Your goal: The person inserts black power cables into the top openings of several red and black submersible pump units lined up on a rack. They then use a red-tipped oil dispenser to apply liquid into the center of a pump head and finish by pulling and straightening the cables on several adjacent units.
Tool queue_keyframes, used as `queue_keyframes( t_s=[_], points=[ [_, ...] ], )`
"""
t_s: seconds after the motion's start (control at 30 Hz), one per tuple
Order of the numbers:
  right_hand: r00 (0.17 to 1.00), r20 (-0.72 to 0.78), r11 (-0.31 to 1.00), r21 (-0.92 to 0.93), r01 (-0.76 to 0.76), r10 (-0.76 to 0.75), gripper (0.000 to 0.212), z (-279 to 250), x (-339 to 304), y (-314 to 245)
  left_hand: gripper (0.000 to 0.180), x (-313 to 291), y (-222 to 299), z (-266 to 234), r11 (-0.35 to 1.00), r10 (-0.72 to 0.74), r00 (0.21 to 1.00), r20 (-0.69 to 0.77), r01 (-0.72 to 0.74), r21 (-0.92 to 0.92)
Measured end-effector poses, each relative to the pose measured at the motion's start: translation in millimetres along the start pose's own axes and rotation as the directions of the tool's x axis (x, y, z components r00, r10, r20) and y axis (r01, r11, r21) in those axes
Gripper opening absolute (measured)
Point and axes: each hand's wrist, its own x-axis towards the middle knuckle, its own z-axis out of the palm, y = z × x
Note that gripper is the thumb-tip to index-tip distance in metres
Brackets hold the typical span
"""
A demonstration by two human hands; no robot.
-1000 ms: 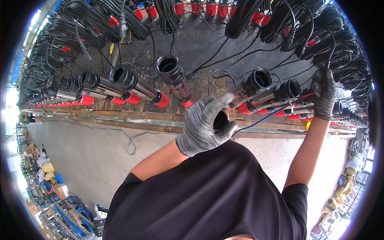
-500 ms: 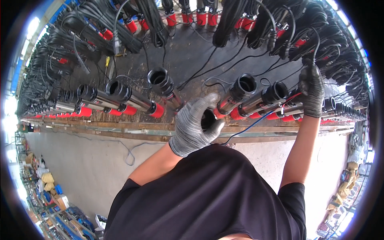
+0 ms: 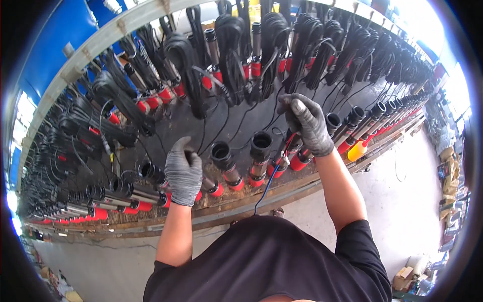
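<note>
My left hand, in a grey knit glove, curls at the top of a steel tubular pump with a red base; the glove hides the pump's upper end. My right hand, in a darker, stained glove, is raised above the row with thumb and fingers pinched together. What lies between those fingertips is too small to make out. Red and blue wires hang below this hand, and the blue one runs toward my body. Between my hands stand two pumps with open black mouths, one beside the other.
More pumps line the near edge of the dark worktable. Along the far side stand pumps with coiled black cables, backed by a pale metal rail. Loose cables cross the tabletop. A yellow-orange object sits among the right-hand pumps.
The view has swung and shifted. My left hand has left the pump mouth it gripped and is now at another pump farther left. My right hand has come inward, with the wires below it.
</note>
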Motion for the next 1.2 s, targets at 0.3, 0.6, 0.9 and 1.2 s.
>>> queue_keyframes(
  t_s=[0.3,0.6,0.9,1.2],
  points=[
    [0.870,-0.458,0.983,-0.120,0.142,-0.182,0.021,-237.2,29.1,-87.7,0.036,-8.6,-9.6,2.4,0.998,0.001,0.995,-0.102,-0.007,-0.060],
    [0.459,-0.802,0.924,-0.322,0.204,-0.381,0.022,-475.6,22.9,-149.2,0.023,-5.0,-8.2,18.4,0.999,0.025,0.982,-0.187,-0.021,0.025],
    [0.986,-0.072,0.910,-0.379,-0.167,0.151,0.026,-268.7,67.8,-80.2,0.024,-2.8,-37.7,-4.2,0.991,-0.005,1.000,-0.014,0.003,-0.131],
    [0.956,-0.189,0.835,-0.469,-0.288,0.223,0.031,-262.7,148.2,16.0,0.030,-9.7,35.1,9.9,0.892,0.149,0.981,-0.126,-0.079,0.445]
  ],
)
